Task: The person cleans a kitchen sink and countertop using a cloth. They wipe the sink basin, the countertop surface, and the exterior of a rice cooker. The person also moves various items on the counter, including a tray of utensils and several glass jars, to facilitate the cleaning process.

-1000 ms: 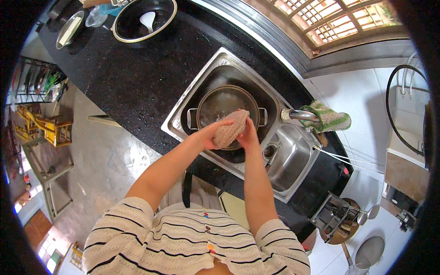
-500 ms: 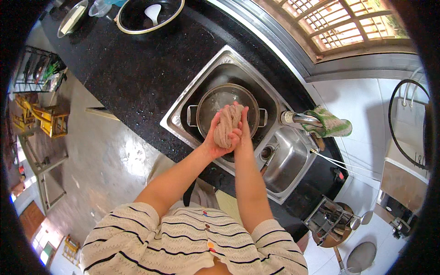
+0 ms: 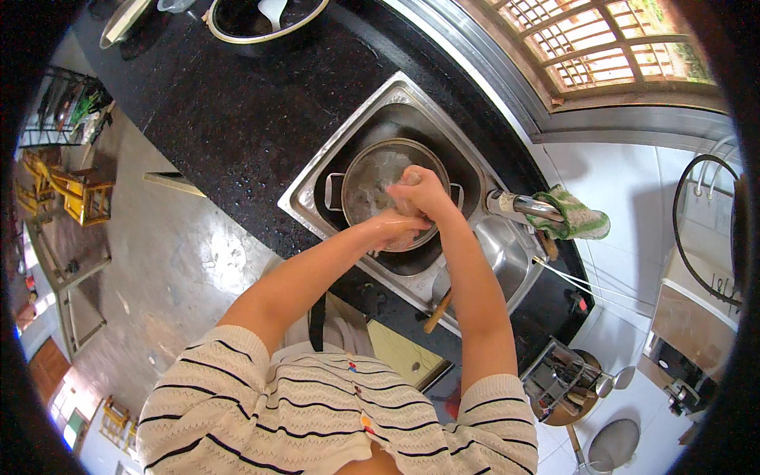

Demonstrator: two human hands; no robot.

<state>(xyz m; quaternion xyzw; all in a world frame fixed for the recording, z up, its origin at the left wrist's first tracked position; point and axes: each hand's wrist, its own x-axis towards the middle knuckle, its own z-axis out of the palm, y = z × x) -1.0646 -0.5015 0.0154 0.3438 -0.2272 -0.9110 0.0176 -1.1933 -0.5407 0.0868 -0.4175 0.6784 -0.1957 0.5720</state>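
A wide two-handled metal pot (image 3: 346, 184) with water in it sits inside the larger basin of the steel sink (image 3: 299, 194). Over the pot, both my hands are wrapped round a twisted brown cloth (image 3: 406, 204), most of which their fingers hide. My right hand (image 3: 426, 194) grips the upper, farther end. Lower and nearer to me, my left hand (image 3: 396, 227) is closed on the other end.
A faucet (image 3: 526, 206) with a green-and-white cloth (image 3: 582, 215) stands right of the pot, by the smaller basin (image 3: 507, 252). A wooden handle (image 3: 438, 313) juts over the sink's near edge. On the black counter (image 3: 261, 119), a dark bowl (image 3: 269, 38) holds a white scoop (image 3: 273, 11).
My hands have gone from cupping the bundled cloth between the palms to gripping it one above the other, twisting it. My right elbow has swung outward to the right.
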